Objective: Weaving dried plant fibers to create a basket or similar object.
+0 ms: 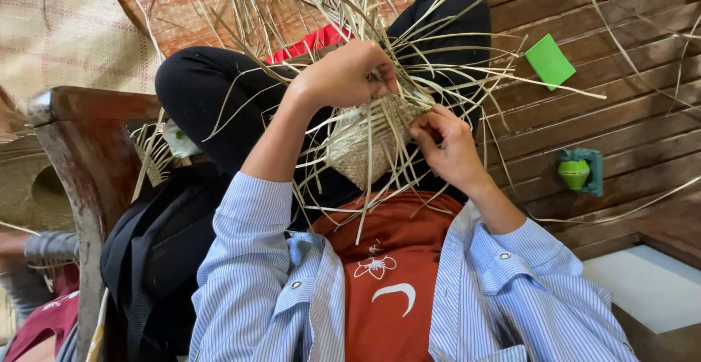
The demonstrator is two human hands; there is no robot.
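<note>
— Fingers of the left hand [343, 77]?
— Curled, pinching straw strips [380, 11] above the weave [365, 143].
— And the right hand [447, 146]?
— Fingertips nip strips at the weave's right edge, over the lap.

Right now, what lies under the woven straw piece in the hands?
Under the woven straw piece show black trousers and loose strips; the lap directly beneath is covered.

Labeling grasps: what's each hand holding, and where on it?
Both hold the half-woven straw piece: left hand grips its top edge among the loose strips, right hand pinches strips at its right edge.
</note>
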